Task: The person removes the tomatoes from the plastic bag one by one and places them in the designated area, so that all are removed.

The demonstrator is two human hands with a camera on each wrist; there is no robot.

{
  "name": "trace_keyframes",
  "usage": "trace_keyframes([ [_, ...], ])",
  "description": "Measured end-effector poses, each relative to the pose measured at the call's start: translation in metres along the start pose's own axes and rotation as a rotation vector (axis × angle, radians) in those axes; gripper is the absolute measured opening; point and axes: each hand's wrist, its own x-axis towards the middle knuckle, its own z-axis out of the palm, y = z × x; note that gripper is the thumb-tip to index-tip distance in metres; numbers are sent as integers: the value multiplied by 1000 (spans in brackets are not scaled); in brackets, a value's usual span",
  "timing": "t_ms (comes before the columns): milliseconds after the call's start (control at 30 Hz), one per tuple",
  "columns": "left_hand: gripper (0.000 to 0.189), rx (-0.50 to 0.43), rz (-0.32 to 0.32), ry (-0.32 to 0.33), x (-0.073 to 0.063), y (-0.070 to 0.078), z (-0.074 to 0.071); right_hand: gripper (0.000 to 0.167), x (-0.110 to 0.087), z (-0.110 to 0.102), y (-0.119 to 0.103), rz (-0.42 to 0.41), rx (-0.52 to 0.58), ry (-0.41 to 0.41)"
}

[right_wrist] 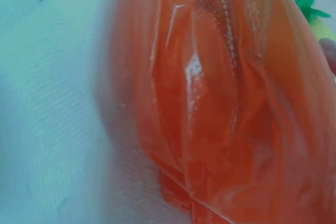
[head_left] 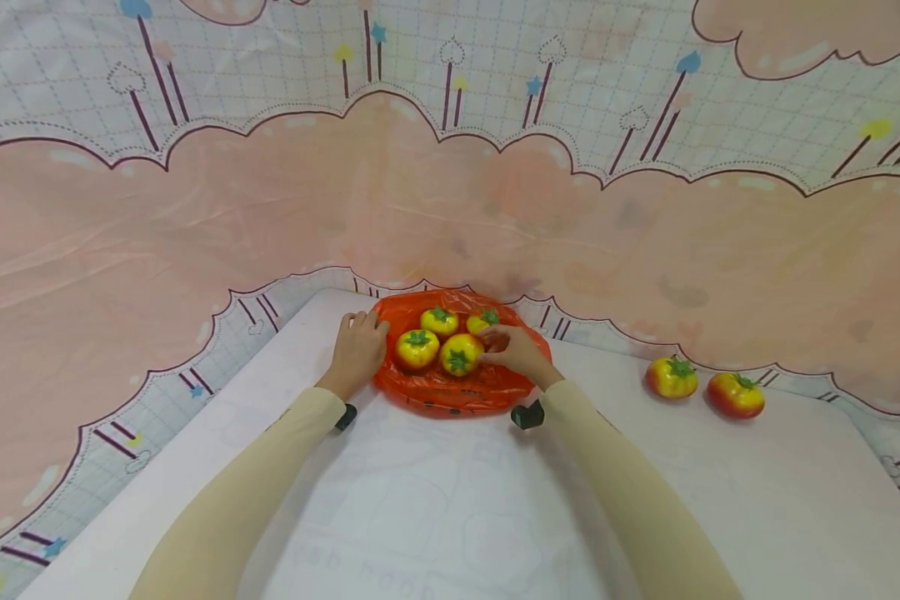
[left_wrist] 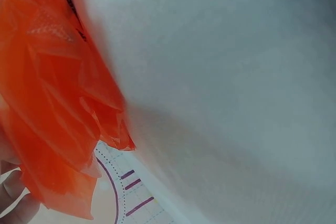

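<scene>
A thin red plastic bag (head_left: 435,392) lies spread on the table with several yellow-and-red tomatoes (head_left: 417,350) with green leaf tops on it. My left hand (head_left: 356,346) grips the bag's left edge with bent fingers. In the left wrist view, its fingertips (left_wrist: 21,203) show beside the bag's crumpled film (left_wrist: 47,93). Over the bag's right half, my right hand (head_left: 521,354) has thumb and fingers curled round a tomato's red side (head_left: 495,342). Most of that tomato is hidden by the hand. The right wrist view is mostly filled by folded bag film (right_wrist: 210,103).
Two more tomatoes, one (head_left: 671,378) beside the other (head_left: 735,395), sit on the white table (head_left: 435,500) to the right. A patterned pink-and-white cloth (head_left: 420,200) hangs behind the table's far edge. Both wrists wear a dark device.
</scene>
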Motion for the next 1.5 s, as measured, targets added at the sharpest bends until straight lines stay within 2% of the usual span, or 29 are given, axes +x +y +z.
trace_keyframes([
  [267,24,-8,-9,-17,0,1,0,42,1,0,2,-6,10,30],
  [533,24,-19,-12,-10,1,0,2,42,6,-1,-2,9,48,6],
  [667,24,-25,-15,-11,0,0,1,42,8,-3,-8,82,68,10],
  [967,24,-18,-14,-16,-2,2,-2,41,11,0,-15,269,214,9],
  [1300,23,-16,-10,1,-3,1,-3,43,4,7,-20,315,254,41],
  [1500,24,-19,-12,-6,-3,1,-2,43,1,8,-20,347,218,54],
])
